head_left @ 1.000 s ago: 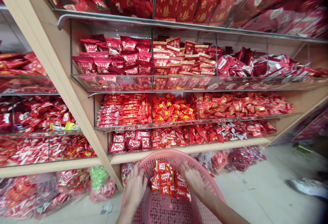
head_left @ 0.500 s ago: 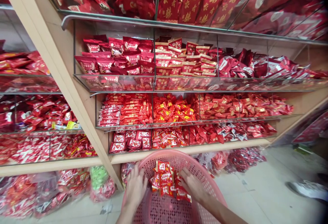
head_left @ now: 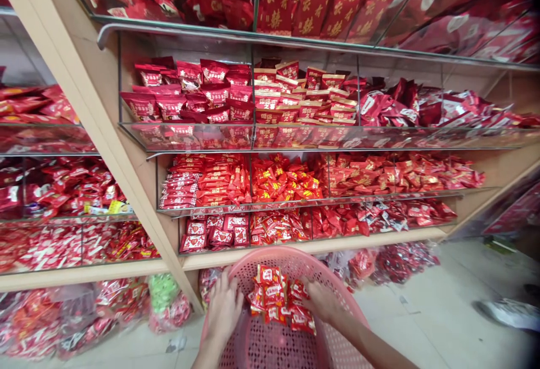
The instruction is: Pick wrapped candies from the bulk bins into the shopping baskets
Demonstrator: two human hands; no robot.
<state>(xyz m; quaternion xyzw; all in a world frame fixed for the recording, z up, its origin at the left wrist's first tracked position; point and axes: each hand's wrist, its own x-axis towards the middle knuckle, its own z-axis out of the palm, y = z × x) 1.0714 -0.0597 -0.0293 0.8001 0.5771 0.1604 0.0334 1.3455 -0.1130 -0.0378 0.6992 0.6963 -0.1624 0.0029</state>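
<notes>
A pink perforated plastic basket point(head_left: 346, 279) stands low in front of me. Inside, small red wrapped candy packets point(head_left: 270, 293) with white lettering are laid in a loose group. At the basket's left wall, my left hand point(head_left: 223, 306) rests with its fingers apart, and no packet shows in it. My right hand point(head_left: 321, 300) is at the right edge of the group, its fingers beside the nearest packets. Its fingers are partly apart, and nothing is visibly held. Whether its fingertips touch a packet is hard to see.
Clear-fronted shelves point(head_left: 320, 138) full of red packets rise behind the basket. A slanting wooden upright point(head_left: 105, 149) parts them from more shelves at left. Bagged goods point(head_left: 169, 301) lie on the tiled floor point(head_left: 417, 307). A shoe point(head_left: 508, 313) shows at right.
My right hand has drawn slightly to the right, uncovering more of the packets at that side. My left hand and the packets look almost unmoved.
</notes>
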